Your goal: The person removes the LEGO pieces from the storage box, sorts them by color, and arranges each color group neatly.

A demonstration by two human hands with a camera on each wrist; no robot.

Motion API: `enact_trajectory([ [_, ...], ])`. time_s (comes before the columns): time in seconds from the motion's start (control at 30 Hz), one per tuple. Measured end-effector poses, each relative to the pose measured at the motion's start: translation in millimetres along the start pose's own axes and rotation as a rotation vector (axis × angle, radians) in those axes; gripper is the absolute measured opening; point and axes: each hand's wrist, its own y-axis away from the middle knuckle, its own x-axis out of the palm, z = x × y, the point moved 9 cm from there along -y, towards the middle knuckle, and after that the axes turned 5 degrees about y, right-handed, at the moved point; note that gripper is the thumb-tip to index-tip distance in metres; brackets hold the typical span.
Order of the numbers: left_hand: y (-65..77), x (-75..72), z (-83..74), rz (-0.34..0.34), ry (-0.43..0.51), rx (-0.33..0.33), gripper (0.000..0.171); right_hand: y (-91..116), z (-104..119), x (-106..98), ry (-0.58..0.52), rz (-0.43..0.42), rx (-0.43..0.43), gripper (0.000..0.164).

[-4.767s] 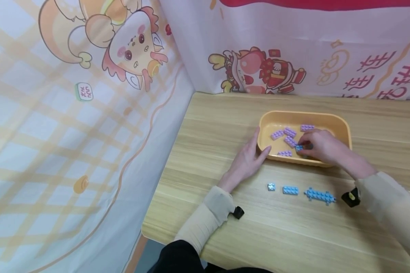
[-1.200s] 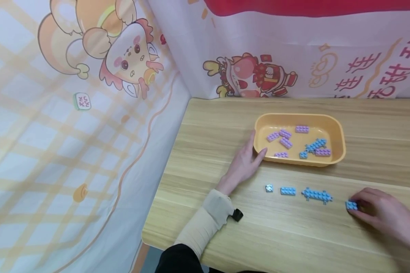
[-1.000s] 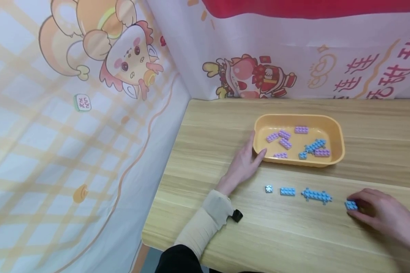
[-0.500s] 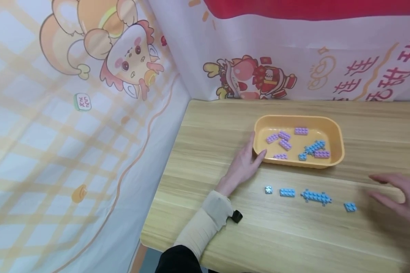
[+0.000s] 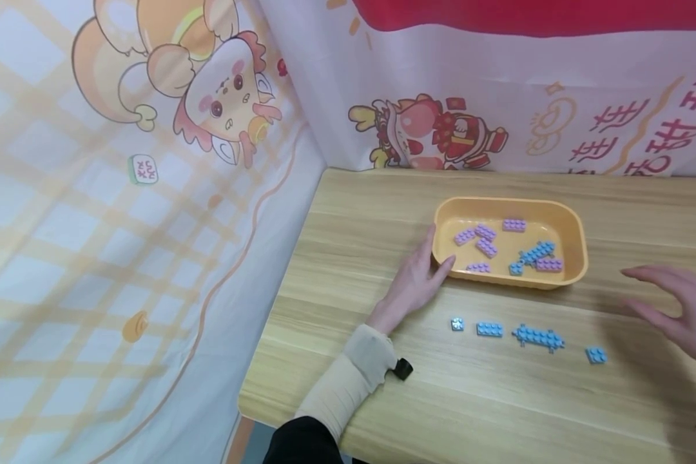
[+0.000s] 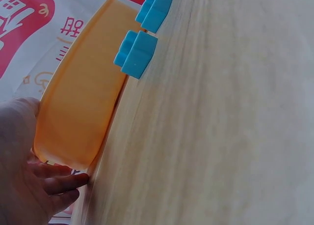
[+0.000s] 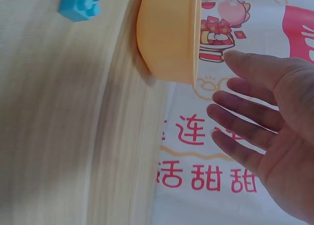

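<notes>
My left hand [image 5: 410, 283] holds the left end of a yellow-orange plastic tray [image 5: 510, 281], thumb at the front wall and fingers along the short side. In the left wrist view, the fingers [image 6: 59, 184] wrap the tray's end. Right of the tray, my right hand [image 5: 681, 309] hovers with nothing in it, fingers spread from the thumb. A row of blue building bricks lies before the tray: a small square one [image 5: 457, 324], a longer one [image 5: 490, 330], a long one with side knobs [image 5: 538, 337], and a short one [image 5: 596, 355], nearest my right hand.
Inside the tray lie several purple bricks [image 5: 514, 225], a blue knobbed brick [image 5: 537, 252] and a small blue brick [image 5: 515, 269]. The wooden table [image 5: 348, 258] meets printed cloth [image 5: 429, 64] at its back and left.
My right hand took a short blue brick from the tray, set it down at the row's right end, let go and drew back right, then moved slightly up. My left hand stayed at the tray.
</notes>
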Motion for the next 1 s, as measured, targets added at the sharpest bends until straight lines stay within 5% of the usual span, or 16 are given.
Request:
enact_trajectory([
  [0.17,1.5,0.4,0.1,0.0,0.008,0.002,0.085,-19,2,14,0.188,0.164,0.088,0.033],
  [0.43,0.5,0.8,-0.3,-0.003,0.011,0.014,0.086,-44,4,29,0.207,0.287,0.117,0.048],
  [0.67,0.3,-0.2,-0.9,0.005,0.018,0.003,0.086,-63,-5,54,0.188,0.409,0.16,0.043],
  [1.0,-0.4,0.8,0.5,0.015,0.016,-0.016,0.087,-86,-6,83,0.136,0.475,0.08,0.04],
])
